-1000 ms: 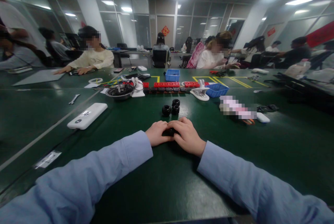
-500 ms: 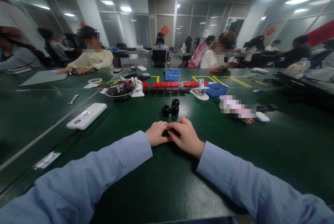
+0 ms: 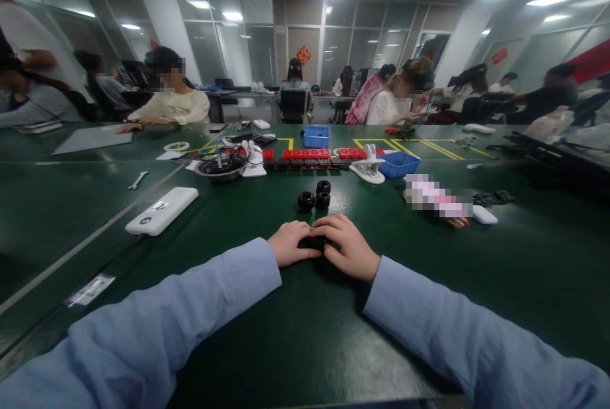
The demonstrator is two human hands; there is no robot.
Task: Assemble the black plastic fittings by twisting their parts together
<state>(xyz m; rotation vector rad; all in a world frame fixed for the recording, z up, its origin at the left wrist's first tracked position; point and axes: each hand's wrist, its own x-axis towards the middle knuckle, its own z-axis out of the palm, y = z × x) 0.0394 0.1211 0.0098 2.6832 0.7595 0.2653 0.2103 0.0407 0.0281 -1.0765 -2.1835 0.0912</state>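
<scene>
My left hand (image 3: 291, 244) and my right hand (image 3: 347, 246) meet low over the table. Between them is a small black part (image 3: 313, 242), mostly covered by the fingers, so I cannot make out its kind. Fingers and thumb of the left hand curl round its left side. The right hand grips it from the right, with its fingers bent over the top. Just beyond the hands stand three small black wheels with tyre-like treads: a left wheel (image 3: 305, 201), a right wheel (image 3: 323, 199) and a rear wheel (image 3: 324, 187).
Left lies a white power bank (image 3: 162, 211) with a cable, and a wrench (image 3: 138, 181). Farther back are a metal bowl (image 3: 220, 172), red block strips (image 3: 306, 154), a white clamp (image 3: 369, 166) and blue bins (image 3: 399, 164). A white mouse-like object (image 3: 485, 214) lies right. People sit beyond the table.
The right thumb and fingers have shifted a little on the black part, showing more of it. The whole view has moved slightly; the three wheels stay put on the table.
</scene>
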